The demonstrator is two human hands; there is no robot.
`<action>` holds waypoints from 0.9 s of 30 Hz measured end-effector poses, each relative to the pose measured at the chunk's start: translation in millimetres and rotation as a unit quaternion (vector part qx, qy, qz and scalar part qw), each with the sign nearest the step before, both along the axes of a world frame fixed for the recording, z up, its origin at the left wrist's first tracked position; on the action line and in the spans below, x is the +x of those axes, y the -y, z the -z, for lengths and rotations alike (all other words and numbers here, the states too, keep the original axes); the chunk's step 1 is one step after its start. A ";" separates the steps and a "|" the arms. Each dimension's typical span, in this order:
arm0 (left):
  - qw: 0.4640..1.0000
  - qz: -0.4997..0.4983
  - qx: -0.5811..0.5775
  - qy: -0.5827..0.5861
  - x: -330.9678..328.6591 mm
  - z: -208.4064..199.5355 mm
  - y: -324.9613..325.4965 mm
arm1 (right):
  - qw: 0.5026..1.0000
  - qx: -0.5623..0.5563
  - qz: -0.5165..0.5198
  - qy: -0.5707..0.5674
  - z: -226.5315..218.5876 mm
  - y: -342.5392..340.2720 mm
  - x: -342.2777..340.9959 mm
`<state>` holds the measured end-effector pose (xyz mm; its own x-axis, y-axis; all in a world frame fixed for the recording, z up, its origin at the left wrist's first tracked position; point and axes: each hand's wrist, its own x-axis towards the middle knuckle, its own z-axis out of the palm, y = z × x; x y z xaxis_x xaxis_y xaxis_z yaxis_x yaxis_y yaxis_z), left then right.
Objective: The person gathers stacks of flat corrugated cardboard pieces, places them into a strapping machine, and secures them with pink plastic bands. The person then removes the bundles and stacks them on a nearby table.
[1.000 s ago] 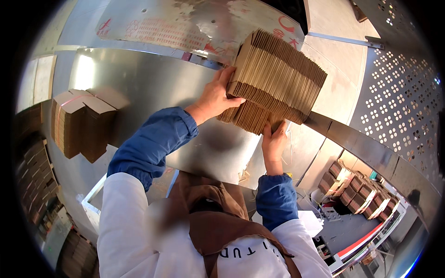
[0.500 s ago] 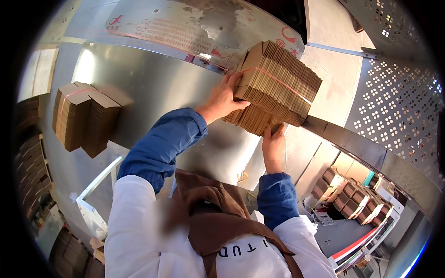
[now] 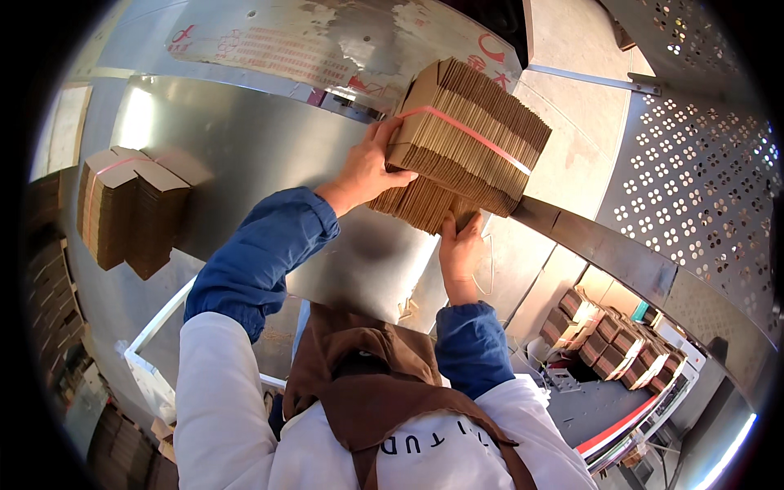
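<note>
Strapped stack of cardboard blanks held between two hands, not yet released

Nearest the camera, a brown apron [image 3: 384,408] is worn over a white top [image 3: 216,384], and the forearms are covered by blue oversleeves [image 3: 261,245]. Beyond them, a stack of folded cardboard blanks [image 3: 510,122] is held over the right end of a bare metal tabletop [image 3: 269,155]; whether any of its weight is borne by the metal cannot be told. Its left end is grasped by the left hand [image 3: 359,171], with the thumb laid along the lower edge. Its near underside is gripped by the right hand [image 3: 462,249], whose thumb is seen while most of the fingers are hidden.

The upper part of the stack is crossed by a pink strap [image 3: 474,135], so the strapping can be judged done, at least on the visible faces; the underside is not shown. Letting go and setting down are left, since both hands are occupied.

To the left, a second cardboard bundle [image 3: 122,212] is stood at the tabletop's edge, likewise banded in pink and apparently finished. Farther right, more banded bundles [image 3: 629,343] are gathered beside a dark grey surface [image 3: 588,416]. Past the tabletop's far edge, a worn panel [image 3: 294,57] printed in red is seen, and the far right is filled by a perforated metal sheet [image 3: 686,180].
</note>
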<state>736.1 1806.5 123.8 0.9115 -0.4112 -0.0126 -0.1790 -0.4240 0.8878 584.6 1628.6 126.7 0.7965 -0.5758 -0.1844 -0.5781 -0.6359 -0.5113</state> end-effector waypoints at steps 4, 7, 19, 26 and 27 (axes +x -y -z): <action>1.000 0.006 0.006 0.003 0.5 0.0 0.0 | 0.999 0.031 0.008 0.027 0.9 0.0 -1.3; 1.000 0.010 0.008 -0.010 2.0 -0.8 -0.9 | 0.999 0.045 0.007 0.024 -1.8 0.1 0.8; 0.999 0.027 0.025 -0.033 6.3 -0.7 -0.9 | 0.999 0.036 0.012 0.025 -0.8 -4.2 0.2; 0.999 0.029 0.021 -0.033 7.7 0.4 -2.2 | 0.999 -0.024 -0.009 0.025 14.4 4.4 -3.6; 0.999 0.030 0.022 -0.033 7.2 -2.3 -3.6 | 1.000 -0.025 -0.007 0.015 14.5 4.7 -4.8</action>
